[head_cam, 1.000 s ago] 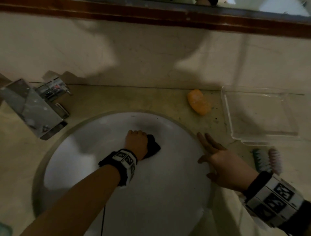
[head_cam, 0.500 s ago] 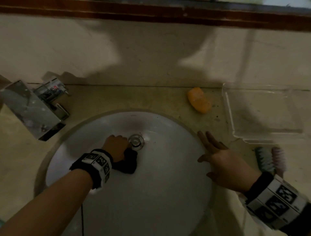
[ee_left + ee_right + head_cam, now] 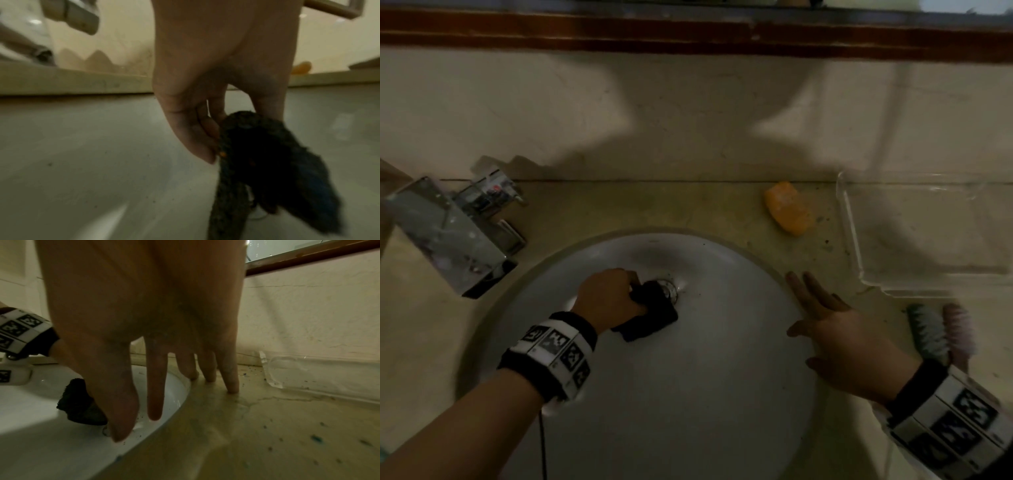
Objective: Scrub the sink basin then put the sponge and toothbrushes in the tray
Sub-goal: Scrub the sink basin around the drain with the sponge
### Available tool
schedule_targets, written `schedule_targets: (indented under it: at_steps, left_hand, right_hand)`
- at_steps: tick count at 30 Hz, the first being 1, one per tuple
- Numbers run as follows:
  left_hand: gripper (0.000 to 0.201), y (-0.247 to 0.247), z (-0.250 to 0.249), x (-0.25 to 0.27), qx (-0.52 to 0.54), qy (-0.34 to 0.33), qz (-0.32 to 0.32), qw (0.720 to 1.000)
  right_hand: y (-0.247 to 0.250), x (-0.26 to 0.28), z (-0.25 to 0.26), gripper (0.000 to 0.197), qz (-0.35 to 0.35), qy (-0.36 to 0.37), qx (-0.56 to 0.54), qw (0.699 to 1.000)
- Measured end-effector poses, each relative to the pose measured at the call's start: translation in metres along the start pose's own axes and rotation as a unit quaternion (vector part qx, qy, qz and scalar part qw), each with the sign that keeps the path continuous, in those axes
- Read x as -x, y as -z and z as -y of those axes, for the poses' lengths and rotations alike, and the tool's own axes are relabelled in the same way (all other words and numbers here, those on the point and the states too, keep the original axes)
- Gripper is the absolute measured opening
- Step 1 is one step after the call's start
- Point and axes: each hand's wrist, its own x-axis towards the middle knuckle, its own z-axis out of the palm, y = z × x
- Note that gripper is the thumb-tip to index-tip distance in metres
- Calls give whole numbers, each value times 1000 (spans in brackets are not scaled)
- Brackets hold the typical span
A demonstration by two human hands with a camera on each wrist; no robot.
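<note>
The round white sink basin (image 3: 688, 394) fills the lower middle of the head view. My left hand (image 3: 609, 299) grips a dark scrubbing sponge (image 3: 650, 313) and presses it on the basin floor, partly over the metal drain (image 3: 671, 289). In the left wrist view the sponge (image 3: 273, 170) hangs folded from my curled fingers. My right hand (image 3: 835, 329) rests flat with straight fingers on the basin's right rim and the counter (image 3: 267, 426). Two toothbrushes (image 3: 941, 330), one green and one pink, lie on the counter just right of that hand. A clear plastic tray (image 3: 924, 226) stands empty at the back right.
A chrome faucet (image 3: 448, 233) juts over the basin's left rim. An orange soap bar (image 3: 789, 207) lies on the counter between basin and tray. The beige wall and a mirror's wooden frame (image 3: 688, 34) close the back. Dark crumbs speckle the counter near the tray.
My left hand swept the sponge from the basin's middle to the left, uncovering the drain, then back right onto the drain's edge. The right hand has stayed on the rim.
</note>
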Motion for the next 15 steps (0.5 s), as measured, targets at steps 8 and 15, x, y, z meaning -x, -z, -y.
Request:
schedule_targets:
  at_steps: [8, 15]
  left_hand:
    - [42, -51, -49, -7, 112, -23, 134, 984]
    - [38, -65, -64, -36, 92, 61, 7, 994]
  right_hand:
    - [0, -1, 1, 42, 7, -5, 0, 1000]
    - [2, 1, 2, 43, 10, -1, 3, 1000]
